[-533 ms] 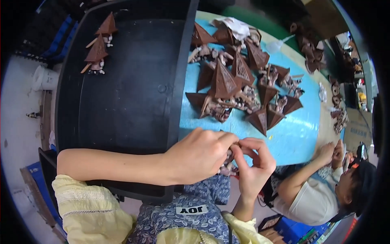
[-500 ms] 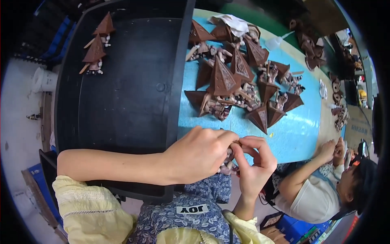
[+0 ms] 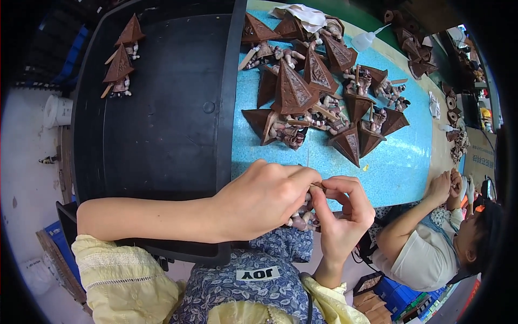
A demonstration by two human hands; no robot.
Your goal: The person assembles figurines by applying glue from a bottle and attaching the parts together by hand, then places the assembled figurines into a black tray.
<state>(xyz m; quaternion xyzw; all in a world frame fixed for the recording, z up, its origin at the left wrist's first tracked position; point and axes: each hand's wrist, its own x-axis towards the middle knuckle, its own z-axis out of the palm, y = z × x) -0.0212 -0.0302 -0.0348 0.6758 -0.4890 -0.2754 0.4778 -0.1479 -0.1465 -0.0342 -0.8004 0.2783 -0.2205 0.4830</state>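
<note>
Both hands meet in front of my apron, closed around a small painted figurine [image 3: 304, 220] whose pale pinkish and dark legs show below the fingers. My left hand [image 3: 267, 200] covers most of it from the left. Against its top, the thumb and forefinger of my right hand [image 3: 348, 213] press on a thin brownish part of it. The rest of the figurine is hidden. Just beyond the hands, a heap of similar figurines with brown pyramid-shaped heads [image 3: 294, 89] lies on the blue tabletop [image 3: 399, 156].
Left of the table stands a black bin [image 3: 167, 119], with two finished-looking figurines [image 3: 121, 67] inside. Behind the heap are a white cloth [image 3: 302, 17] and a white squeeze bottle [image 3: 367, 39]. A co-worker [image 3: 426, 254] sits at the right, hands raised at the table edge.
The view has shifted slightly, so the heap and bin appear higher. My hands keep nearly the same grip on the figurine, with small finger movements at its top.
</note>
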